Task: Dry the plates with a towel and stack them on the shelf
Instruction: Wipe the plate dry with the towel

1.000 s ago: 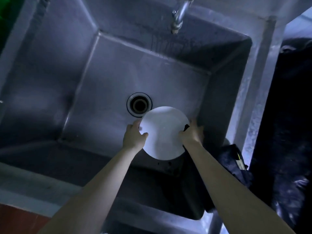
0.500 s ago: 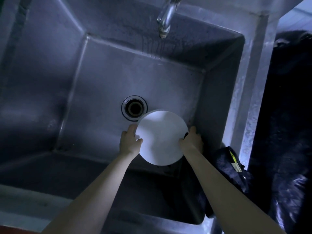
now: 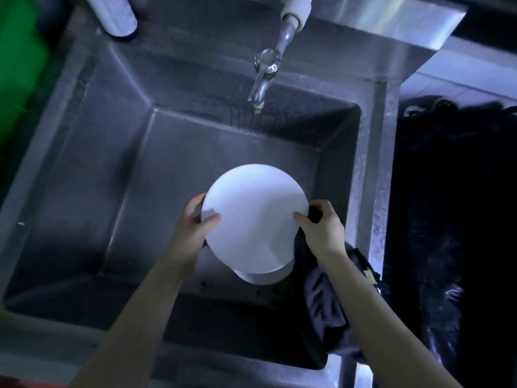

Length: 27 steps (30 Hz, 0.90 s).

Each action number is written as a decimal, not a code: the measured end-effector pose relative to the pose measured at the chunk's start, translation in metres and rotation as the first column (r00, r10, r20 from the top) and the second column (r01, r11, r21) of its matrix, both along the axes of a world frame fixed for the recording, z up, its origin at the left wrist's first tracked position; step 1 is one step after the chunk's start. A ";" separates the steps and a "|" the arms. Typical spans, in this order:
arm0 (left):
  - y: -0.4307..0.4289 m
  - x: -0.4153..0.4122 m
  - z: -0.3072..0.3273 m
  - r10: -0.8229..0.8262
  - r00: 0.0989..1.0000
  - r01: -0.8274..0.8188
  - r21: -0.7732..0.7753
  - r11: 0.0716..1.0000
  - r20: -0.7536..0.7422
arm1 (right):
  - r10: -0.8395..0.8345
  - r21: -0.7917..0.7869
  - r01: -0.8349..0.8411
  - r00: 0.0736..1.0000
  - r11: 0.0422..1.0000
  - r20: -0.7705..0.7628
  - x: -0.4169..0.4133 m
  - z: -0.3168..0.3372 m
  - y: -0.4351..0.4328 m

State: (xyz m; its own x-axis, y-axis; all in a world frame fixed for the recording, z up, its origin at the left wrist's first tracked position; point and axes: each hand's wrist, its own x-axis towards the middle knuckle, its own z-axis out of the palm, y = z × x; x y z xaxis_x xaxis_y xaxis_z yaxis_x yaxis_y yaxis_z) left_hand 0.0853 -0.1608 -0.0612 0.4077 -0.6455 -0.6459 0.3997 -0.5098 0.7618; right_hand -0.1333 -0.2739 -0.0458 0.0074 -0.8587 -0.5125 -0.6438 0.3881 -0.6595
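A white plate [image 3: 254, 217] is held over the steel sink [image 3: 84, 163], tilted with its face to the camera, near the basin's right wall. The left hand [image 3: 193, 228] grips its left edge, thumb on the face and fingers curled behind. The right hand [image 3: 321, 228] grips the right edge the same way, and a dark towel [image 3: 324, 306] is bunched between this hand and the rim, trailing down under the forearm over the sink's near right corner. A second white edge shows just under the plate's near side; I cannot tell whether it is another plate. The tap [image 3: 261, 77] hangs above the far wall. A bottle [image 3: 114, 15] stands on the far left rim, beside something green [image 3: 16, 65]. A dark mass [image 3: 453, 219] lies right of the sink
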 end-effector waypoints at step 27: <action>-0.006 -0.063 0.202 0.228 0.968 -0.252 -0.437 0.864 -0.107 | 0.499 -0.600 -0.268 0.827 0.754 0.258 0.041 0.293 0.004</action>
